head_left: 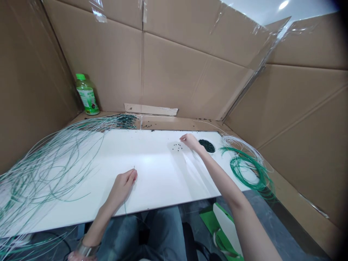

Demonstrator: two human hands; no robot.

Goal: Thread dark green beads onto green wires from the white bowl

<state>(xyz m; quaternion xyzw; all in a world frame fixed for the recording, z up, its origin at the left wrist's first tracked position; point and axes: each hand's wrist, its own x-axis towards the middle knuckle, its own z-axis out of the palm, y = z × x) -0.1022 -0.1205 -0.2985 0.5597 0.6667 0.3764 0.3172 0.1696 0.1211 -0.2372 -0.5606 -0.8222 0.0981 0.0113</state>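
Note:
My left hand [123, 185] is closed in a pinch over the front of the white table. A short tip of a thin wire [134, 167] sticks up from its fingertips, and a green strand hangs below the hand past the table edge. My right hand [190, 141] reaches across the table with thumb and finger pressed together; whatever is between them is too small to make out. Just below those fingertips lie several small dark beads [177, 147], scattered loose. Beside my right wrist a round white dish holds a heap of dark green beads [207, 146].
Finished-looking green and white strands [62, 148] spread over the left side, their dark ends [126, 121] bunched at the back. Coiled green wire [248, 174] lies at the right edge. A green bottle [87, 96] stands back left. Cardboard walls [174, 69] enclose the table [157, 185].

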